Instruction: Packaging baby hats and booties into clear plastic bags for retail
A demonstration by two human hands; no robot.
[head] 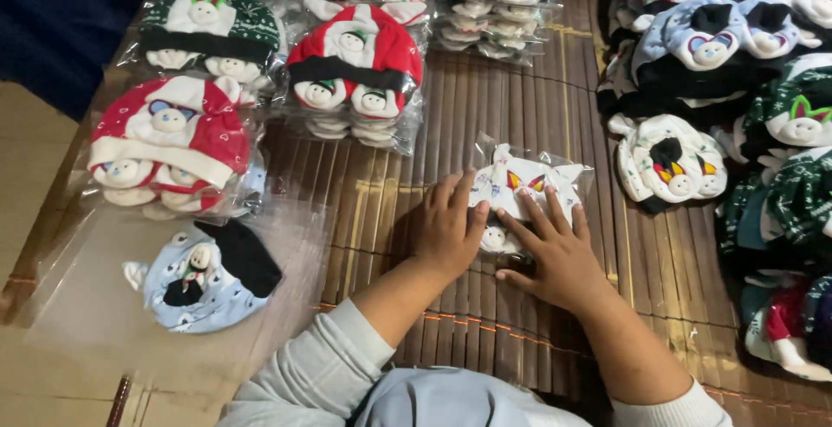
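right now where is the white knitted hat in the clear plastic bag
In the head view, the white knitted hat in its clear plastic bag lies mid-frame on the slatted bamboo mat, under the left hand and right hand.

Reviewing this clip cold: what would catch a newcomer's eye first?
Both hands, left hand and right hand, press flat on a white hat in a clear bag at the centre of the slatted mat. Bagged stacks of red and green hats line the top left; a loose pile of hats fills the right.
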